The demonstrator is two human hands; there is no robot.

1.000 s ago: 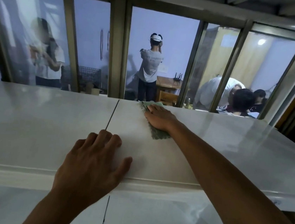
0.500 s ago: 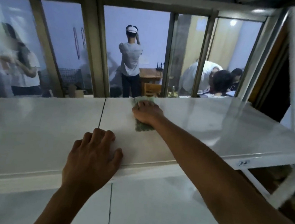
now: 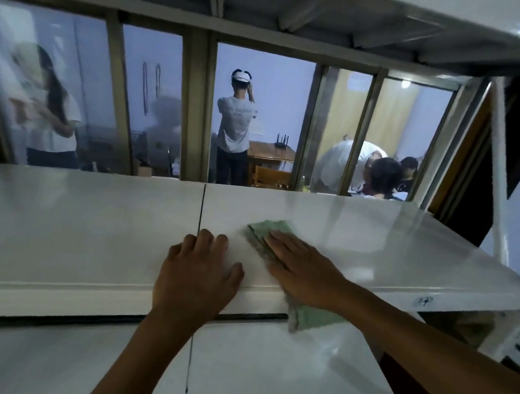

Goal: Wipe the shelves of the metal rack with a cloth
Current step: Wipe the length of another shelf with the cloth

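Observation:
A white metal rack shelf (image 3: 71,224) spans the view at chest height, with a seam down its middle. My right hand (image 3: 302,266) lies flat with straight fingers on a green cloth (image 3: 268,230) and presses it onto the shelf near the front edge. Part of the cloth hangs over that edge below my wrist. My left hand (image 3: 198,274) rests on the front edge just left of the cloth, fingers curled over the shelf top beside the seam.
A lower white shelf (image 3: 280,377) lies beneath, and another shelf's underside (image 3: 306,4) is overhead. A white rack post (image 3: 497,178) rises at the right. Behind the rack is a window frame (image 3: 194,108) with several people in the room beyond.
My right hand has dragged the cloth from the back of the shelf toward the front edge, where the cloth now overhangs. My left hand stays at the front edge. The camera dipped and shifted.

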